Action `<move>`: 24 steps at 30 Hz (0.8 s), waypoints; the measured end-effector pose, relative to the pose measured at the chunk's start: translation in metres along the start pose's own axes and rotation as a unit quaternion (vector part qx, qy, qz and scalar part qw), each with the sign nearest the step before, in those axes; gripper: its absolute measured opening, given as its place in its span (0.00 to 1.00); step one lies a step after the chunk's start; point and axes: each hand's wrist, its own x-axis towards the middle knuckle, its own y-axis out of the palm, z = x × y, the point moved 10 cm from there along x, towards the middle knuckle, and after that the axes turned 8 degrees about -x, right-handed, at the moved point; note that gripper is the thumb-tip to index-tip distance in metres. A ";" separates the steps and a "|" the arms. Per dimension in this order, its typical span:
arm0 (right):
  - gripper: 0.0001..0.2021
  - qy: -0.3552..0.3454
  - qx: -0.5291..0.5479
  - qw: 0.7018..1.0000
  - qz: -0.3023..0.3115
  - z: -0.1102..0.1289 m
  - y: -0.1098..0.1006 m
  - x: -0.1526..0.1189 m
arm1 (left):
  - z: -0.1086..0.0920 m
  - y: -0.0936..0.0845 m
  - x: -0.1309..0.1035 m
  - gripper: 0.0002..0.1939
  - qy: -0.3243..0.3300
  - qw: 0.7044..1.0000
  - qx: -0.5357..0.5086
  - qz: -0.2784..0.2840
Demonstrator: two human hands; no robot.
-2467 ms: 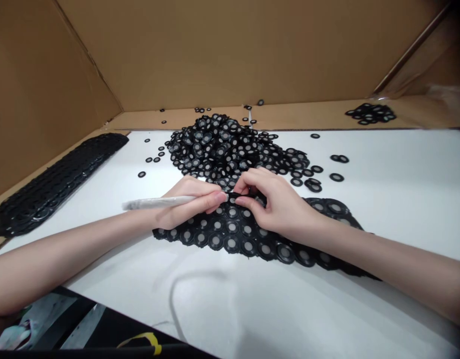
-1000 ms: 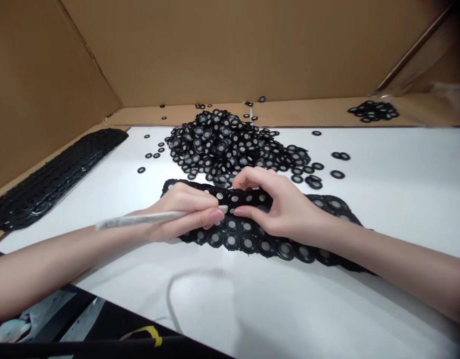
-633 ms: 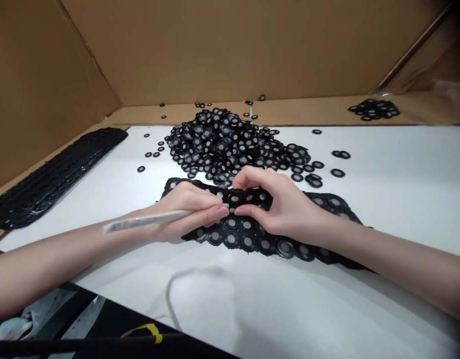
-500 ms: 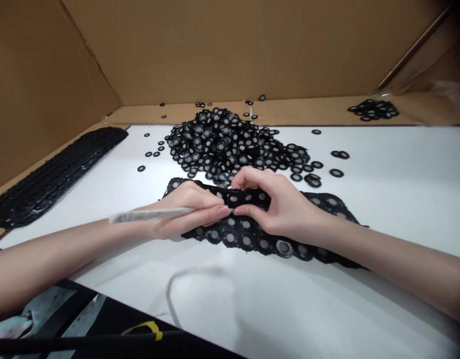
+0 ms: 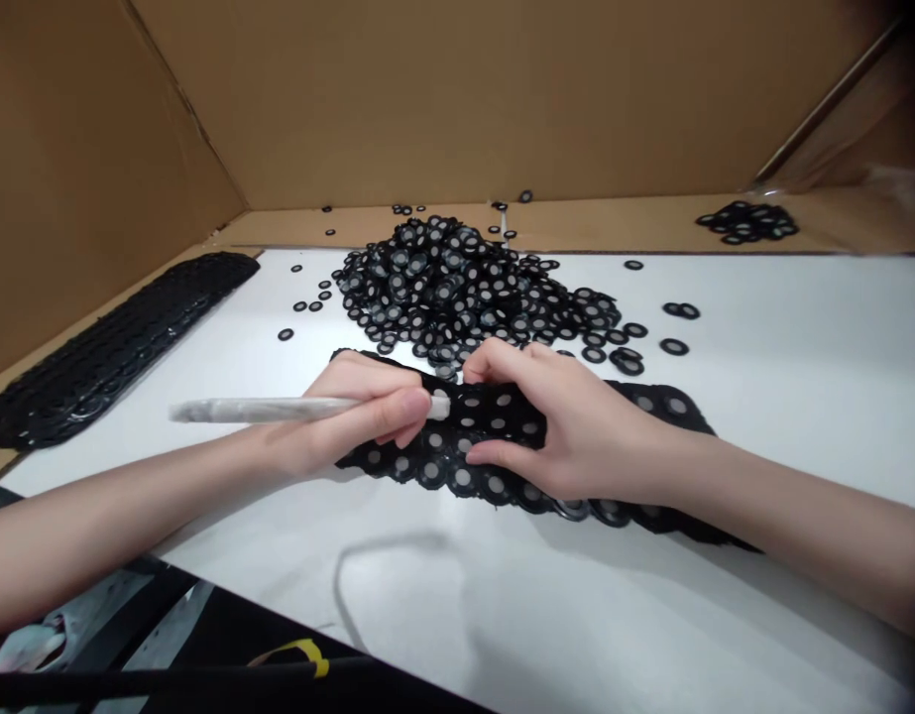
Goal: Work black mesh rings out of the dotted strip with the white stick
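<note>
We've got both arms in, bare. Left forearm (image 5: 167, 491) slants up from the left edge, right forearm (image 5: 791, 511) from the right. Our left hand (image 5: 360, 407) is in a pen-style pinch, left thumb (image 5: 398, 409) on the near side, fingers curled. Our right hand (image 5: 576, 421) makes a wide C: right index finger (image 5: 494, 359) bent, right thumb (image 5: 506, 456) well below. Hands near, not touching.

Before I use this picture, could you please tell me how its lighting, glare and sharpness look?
Head view: the white board is softly lit, with a blurry hooked grey line, shadow or reflection, I cannot tell which; head view: glints dot the black bundle; head view: the top right corner is dark and the right edge looks smeared.
</note>
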 end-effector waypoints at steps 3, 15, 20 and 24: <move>0.18 0.028 -0.002 0.999 0.042 0.001 0.001 0.001 | -0.010 0.011 -0.006 0.21 0.038 0.998 -0.019 0.036; 0.20 0.044 0.100 0.993 0.054 -0.002 0.005 0.000 | -0.002 0.028 -0.006 0.20 0.031 0.995 0.001 0.093; 0.19 0.039 0.105 0.992 0.054 0.000 0.004 0.000 | -0.001 0.034 -0.005 0.20 0.009 0.993 0.007 0.115; 0.18 0.038 0.100 0.992 0.062 0.002 0.005 0.000 | -0.003 0.035 -0.004 0.19 0.008 0.992 -0.031 0.121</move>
